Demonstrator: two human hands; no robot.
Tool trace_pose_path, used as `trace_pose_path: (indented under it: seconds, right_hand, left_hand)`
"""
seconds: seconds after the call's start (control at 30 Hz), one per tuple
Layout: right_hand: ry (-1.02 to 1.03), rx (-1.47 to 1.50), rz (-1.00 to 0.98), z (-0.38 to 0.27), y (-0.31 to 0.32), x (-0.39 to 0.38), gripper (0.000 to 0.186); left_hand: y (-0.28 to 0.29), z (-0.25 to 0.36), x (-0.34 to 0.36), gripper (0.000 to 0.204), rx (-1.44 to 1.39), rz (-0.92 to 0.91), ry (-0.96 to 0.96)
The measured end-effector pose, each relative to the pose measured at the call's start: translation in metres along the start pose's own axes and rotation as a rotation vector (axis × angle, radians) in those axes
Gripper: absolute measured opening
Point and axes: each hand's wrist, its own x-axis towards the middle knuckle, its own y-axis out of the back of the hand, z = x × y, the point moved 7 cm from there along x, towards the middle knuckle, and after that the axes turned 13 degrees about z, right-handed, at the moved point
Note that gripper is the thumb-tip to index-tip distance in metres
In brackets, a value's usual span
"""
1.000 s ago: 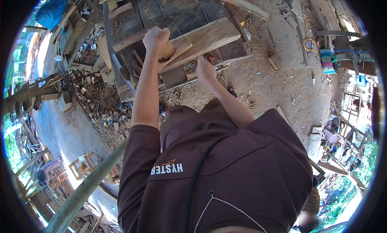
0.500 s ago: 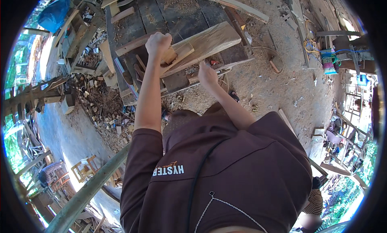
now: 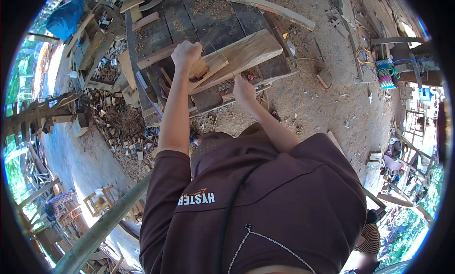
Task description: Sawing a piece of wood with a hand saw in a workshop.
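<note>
The left arm is stretched almost straight toward 12 o'clock, and at its end the left hand (image 3: 187, 55) is closed into a fist, with its back and knuckles turned up. The right arm is bent, its forearm angled toward 11 o'clock, and the right hand (image 3: 244, 90) is placed lower, at about 4 o'clock from the left. Its fingers, too, are curled in. Whatever may be gripped inside either fist is hidden and cannot be told.

A thick pale plank (image 3: 256, 51) is laid between and beyond the two hands, its length run from 8 o'clock to 2 o'clock. Its near edge is found just beside the right fist, at 12 o'clock from it; whether it is touched cannot be made out. The plank is crossed by a thin line (image 3: 219, 53), too fine to be told as wire or blade.

Counted, there are two hands, one thick plank, one smaller pale strip (image 3: 214, 65) set against it at 4 o'clock from the left hand, and one short block (image 3: 199, 70) at 5 o'clock. One brown bar (image 3: 156, 57) is seen at 9 o'clock from that hand. All are borne by one dark boarded bench (image 3: 227, 25), whose 12 o'clock end is crossed by one long curved strip (image 3: 265, 4).
</note>
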Motion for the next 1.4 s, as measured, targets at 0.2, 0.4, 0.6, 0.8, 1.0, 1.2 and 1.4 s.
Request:
trace_pose_path:
  seconds: [0.2,0.4,0.6,0.8,1.0,1.2,1.4]
  right_hand:
    - [0.027,-0.115,-0.077,0.006,0.015,-0.017,0.015]
    - [0.009,-0.076,0.007,-0.014,-0.004,0.024,0.015]
    - [-0.054,-0.070,-0.068,0.008,0.008,-0.025,0.015]
    - [-0.036,-0.098,-0.071,-0.001,-0.001,0.002,0.019]
    - [0.025,-0.102,-0.065,0.002,0.004,-0.008,0.019]
    - [0.038,-0.075,-0.062,0.025,0.013,-0.034,0.016]
    - [0.037,-0.024,-0.008,0.001,-0.001,0.014,0.016]
  left_hand:
    - [0.005,0.007,-0.005,0.046,0.009,-0.034,-0.021]
    - [0.006,0.009,-0.009,0.044,-0.020,-0.005,-0.022]
    - [0.005,0.001,-0.011,0.043,-0.074,0.055,0.025]
    - [0.006,0.004,-0.010,0.042,-0.099,0.071,-0.004]
    - [0.005,-0.002,-0.013,0.040,-0.120,0.107,0.049]
    - [0.008,0.002,-0.010,0.042,-0.074,0.040,0.015]
    - [0.004,0.007,-0.007,0.044,-0.051,0.016,0.007]
